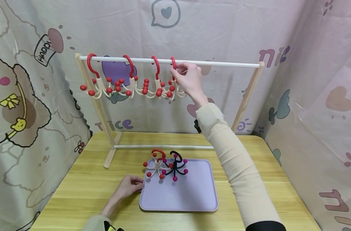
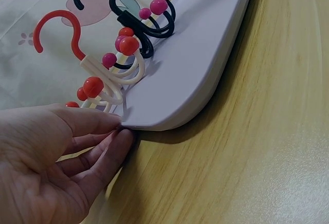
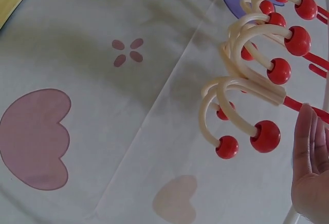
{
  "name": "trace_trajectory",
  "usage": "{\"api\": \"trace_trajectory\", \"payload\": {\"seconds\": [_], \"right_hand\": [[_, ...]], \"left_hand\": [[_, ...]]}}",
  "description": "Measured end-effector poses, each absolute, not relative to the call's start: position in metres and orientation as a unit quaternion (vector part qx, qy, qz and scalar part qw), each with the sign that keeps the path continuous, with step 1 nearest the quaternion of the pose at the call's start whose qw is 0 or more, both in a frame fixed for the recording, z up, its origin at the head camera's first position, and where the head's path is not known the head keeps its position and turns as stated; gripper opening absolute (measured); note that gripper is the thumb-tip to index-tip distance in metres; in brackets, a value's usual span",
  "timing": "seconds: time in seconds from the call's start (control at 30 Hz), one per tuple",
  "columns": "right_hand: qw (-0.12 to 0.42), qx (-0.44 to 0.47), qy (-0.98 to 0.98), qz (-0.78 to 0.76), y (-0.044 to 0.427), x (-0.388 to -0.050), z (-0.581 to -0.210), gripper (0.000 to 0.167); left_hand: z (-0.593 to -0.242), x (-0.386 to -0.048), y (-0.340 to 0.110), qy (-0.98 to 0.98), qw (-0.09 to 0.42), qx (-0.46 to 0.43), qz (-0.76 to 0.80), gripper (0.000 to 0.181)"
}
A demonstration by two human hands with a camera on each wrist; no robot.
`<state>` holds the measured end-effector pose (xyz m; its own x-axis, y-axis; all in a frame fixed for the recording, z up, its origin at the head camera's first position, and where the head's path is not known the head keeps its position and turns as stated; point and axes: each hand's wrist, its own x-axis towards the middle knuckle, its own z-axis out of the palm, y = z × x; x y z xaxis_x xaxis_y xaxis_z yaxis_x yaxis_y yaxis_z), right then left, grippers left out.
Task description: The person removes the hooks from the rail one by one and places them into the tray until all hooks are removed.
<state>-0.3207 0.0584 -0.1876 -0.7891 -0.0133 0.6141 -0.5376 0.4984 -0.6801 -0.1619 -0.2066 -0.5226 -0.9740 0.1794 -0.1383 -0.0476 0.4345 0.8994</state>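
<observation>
A hanger (image 1: 173,63) is hanging by its red hook from the white rail (image 1: 218,64), the last of four counting from the left. The right hand (image 1: 189,78) is pinching that hook just under the rail, though the right wrist view is cutting off the fingertips, so the exact grip is hard to judge. Three other hangers (image 1: 157,69) are hanging to its left, the nearest one crowding its beaded arms. Rightward, the rail is running bare past the hand to the right post (image 1: 247,96), leaving wide room for sliding.

Below, the tray (image 1: 192,195) is lying flat on the tabletop (image 1: 71,192), in front of the lower bar (image 1: 163,146). The left hand (image 1: 128,186) is gripping the rim at its left edge between thumb and fingers. A cream hanger (image 1: 157,166) with a red hook is resting at the tray's far left corner, some beads reaching past the edge. A black hanger (image 1: 175,168) is lying just beside it, their arms overlapping. The tray's near half and right side are staying open, and bare wood is stretching to either side.
</observation>
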Motion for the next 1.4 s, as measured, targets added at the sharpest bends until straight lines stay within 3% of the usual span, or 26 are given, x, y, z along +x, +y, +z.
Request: {"api": "trace_trajectory", "payload": {"seconds": [0.3, 0.63, 1.4], "right_hand": [[0.285, 0.156, -0.827, 0.459, 0.0586, -0.3222, -0.1827, 0.023], [0.245, 0.16, -0.85, 0.438, 0.0614, -0.3217, -0.1827, 0.019], [0.275, 0.172, -0.846, 0.423, 0.0657, -0.3198, -0.1793, 0.016]], "left_hand": [[-0.5213, -0.1648, -0.2043, 0.849, 0.106, 0.032, 0.516, 0.023], [-0.522, -0.1627, -0.2057, 0.843, 0.108, 0.036, 0.526, 0.024], [-0.5224, -0.1615, -0.2065, 0.848, 0.106, 0.038, 0.518, 0.024]]}}
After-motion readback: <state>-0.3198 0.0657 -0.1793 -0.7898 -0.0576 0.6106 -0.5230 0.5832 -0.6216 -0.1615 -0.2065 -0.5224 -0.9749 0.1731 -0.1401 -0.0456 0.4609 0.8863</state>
